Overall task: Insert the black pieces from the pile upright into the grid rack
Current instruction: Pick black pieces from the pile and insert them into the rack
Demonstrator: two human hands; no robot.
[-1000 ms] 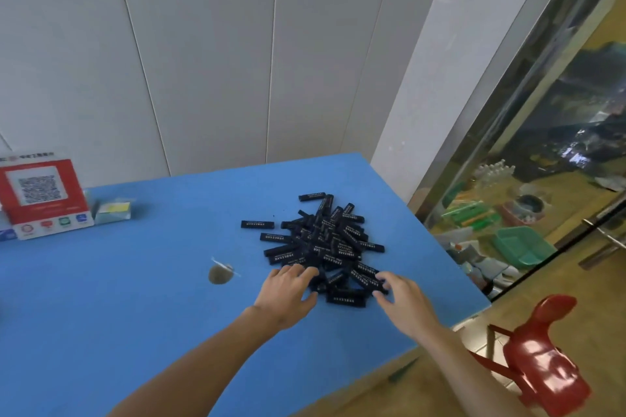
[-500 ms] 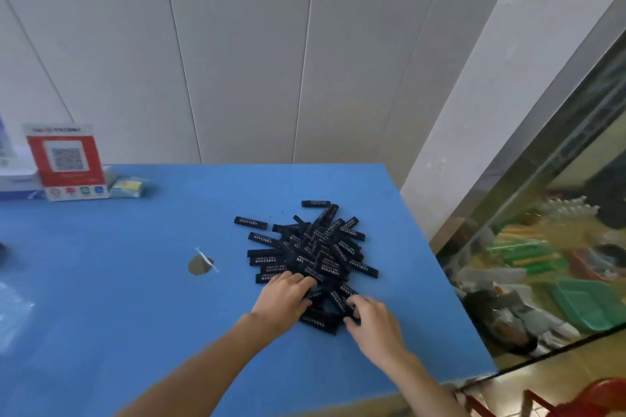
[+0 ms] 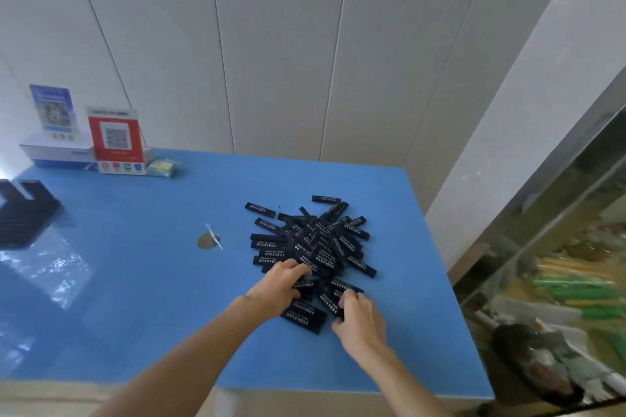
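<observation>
On blue surface point(image 3: 135, 281), left hand point(image 3: 277, 288) and right hand point(image 3: 359, 318), fingers curled, grip black pieces point(image 3: 305, 313) at near edge of pile point(image 3: 315, 237); grid rack point(image 3: 23, 213) far left of hands.

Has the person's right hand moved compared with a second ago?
Yes. The right hand has slid left along the pile of black pieces, from its right edge to its near side, closer to the left hand.

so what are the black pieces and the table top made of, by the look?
Black pieces: probably hard plastic, matte black, with white printed lettering; crisp straight edges and no sag in the pile. Table top: smooth blue sheet, perhaps laminate or plastic mat; its glossy finish mirrors window light at the left.
</observation>
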